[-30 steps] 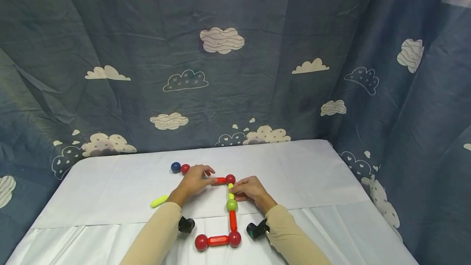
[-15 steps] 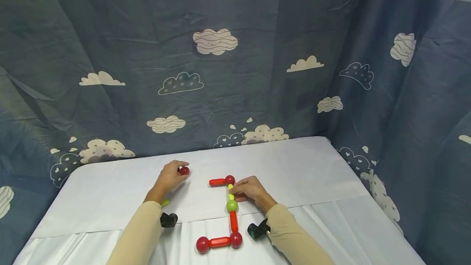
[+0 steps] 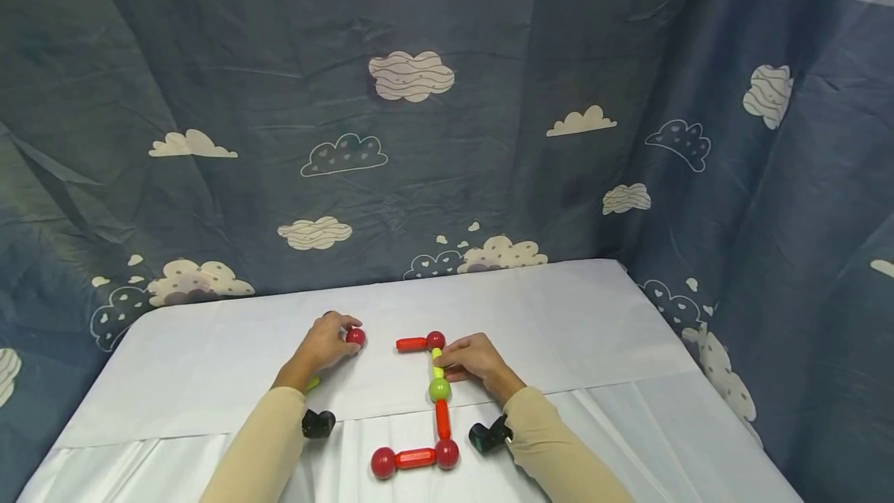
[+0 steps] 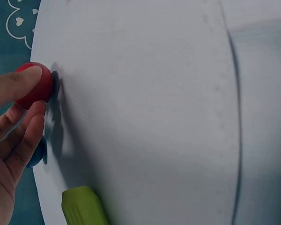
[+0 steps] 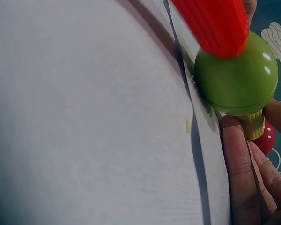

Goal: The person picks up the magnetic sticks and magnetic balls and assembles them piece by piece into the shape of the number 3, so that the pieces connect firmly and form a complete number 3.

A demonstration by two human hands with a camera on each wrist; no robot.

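My left hand pinches a loose red ball between thumb and fingers at the back left of the table. Behind those fingers, a blue ball shows in part in the left wrist view. With my right hand I grip a yellow-green rod that joins a green ball to a farther red ball. From that far ball a red rod points left, its outer end bare. Toward me the chain continues through another red rod to a near red ball.
A sideways red rod ends in a red ball at the front. One loose yellow-green rod lies under my left wrist, mostly hidden in the head view. White cloth covers the table; a cloud-patterned curtain stands behind.
My left hand has left the far red rod, moved left to the loose red ball and taken hold of it, shifting it slightly right and nearer. My right hand stays on the yellow-green rod.
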